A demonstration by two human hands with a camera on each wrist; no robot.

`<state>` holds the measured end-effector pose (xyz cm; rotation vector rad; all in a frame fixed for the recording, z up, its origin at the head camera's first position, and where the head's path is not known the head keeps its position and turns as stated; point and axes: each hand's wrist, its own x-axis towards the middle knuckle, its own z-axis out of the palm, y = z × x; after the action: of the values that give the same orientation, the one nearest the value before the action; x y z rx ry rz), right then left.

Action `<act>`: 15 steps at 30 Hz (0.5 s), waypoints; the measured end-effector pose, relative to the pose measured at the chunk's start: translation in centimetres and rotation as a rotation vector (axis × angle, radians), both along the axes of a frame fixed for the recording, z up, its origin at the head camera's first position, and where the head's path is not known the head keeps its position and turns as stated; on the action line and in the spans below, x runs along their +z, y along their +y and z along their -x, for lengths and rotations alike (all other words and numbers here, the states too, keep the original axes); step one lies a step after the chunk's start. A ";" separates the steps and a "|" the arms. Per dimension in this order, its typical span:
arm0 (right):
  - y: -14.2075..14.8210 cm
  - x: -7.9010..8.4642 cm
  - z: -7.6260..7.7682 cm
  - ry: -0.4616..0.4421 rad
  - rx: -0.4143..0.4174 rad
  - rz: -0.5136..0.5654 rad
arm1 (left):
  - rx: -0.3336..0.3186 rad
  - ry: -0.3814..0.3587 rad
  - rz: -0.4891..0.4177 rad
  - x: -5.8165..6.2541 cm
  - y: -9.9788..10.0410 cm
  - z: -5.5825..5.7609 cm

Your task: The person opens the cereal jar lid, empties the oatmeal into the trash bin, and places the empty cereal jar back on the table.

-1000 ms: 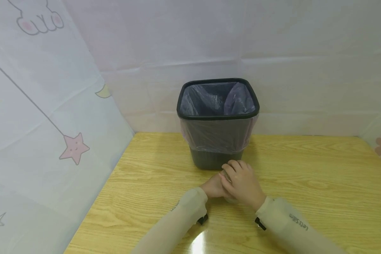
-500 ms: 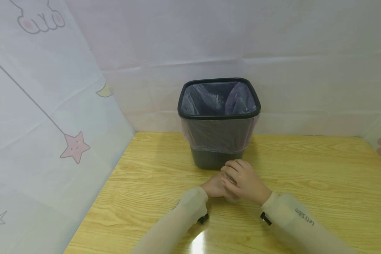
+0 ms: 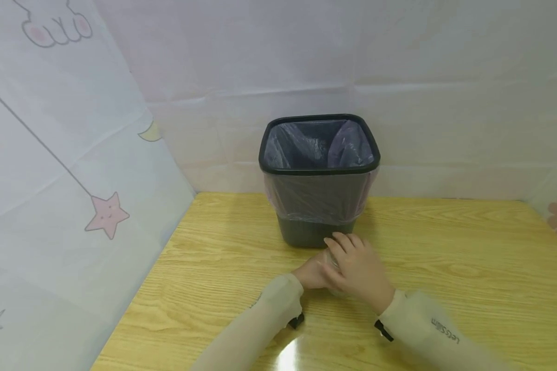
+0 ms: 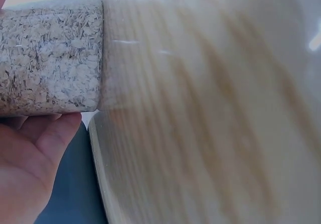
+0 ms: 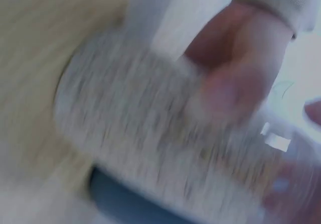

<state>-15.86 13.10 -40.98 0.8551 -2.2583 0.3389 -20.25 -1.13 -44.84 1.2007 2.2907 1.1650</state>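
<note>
A clear cylindrical jar (image 4: 52, 58) packed with pale, speckled flakes stands between the two hands. In the head view only a sliver of it shows, just in front of the bin. My left hand (image 3: 313, 270) grips the jar's side, with its thumb (image 5: 223, 93) against the wall in the right wrist view. Over the jar's top end lies my right hand (image 3: 362, 273), fingers and thumb curved round it. Motion blurs the right wrist view, and the right hand hides whether a lid sits on the jar.
Close behind the hands stands a dark bin (image 3: 319, 171) lined with a thin translucent bag. The wood-grain table (image 3: 445, 247) extends to both sides. Printed sheets (image 3: 422, 123) hang at the back and left.
The right hand and forearm swung slightly right, then back left over the jar's top. The left hand stayed in place around the jar. The bin did not move.
</note>
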 end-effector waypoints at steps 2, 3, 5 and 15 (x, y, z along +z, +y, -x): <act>-0.5 -0.2 -0.1 0.028 -0.056 0.024 | 0.041 -0.010 0.028 0.1 0.0 -0.2; -0.7 -0.3 -0.2 0.038 -0.073 0.042 | 0.066 -0.045 0.026 0.2 0.0 -0.3; -1.1 -0.5 -0.1 0.051 -0.094 0.070 | 0.092 -0.070 0.044 0.2 0.0 -0.4; -0.9 -1.2 0.5 0.070 -0.027 0.121 | 0.039 0.027 0.095 0.2 -0.1 -0.2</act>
<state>-16.38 12.25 -42.15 0.7611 -2.1590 0.4222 -20.02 -1.25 -44.68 1.1490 2.3709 1.0469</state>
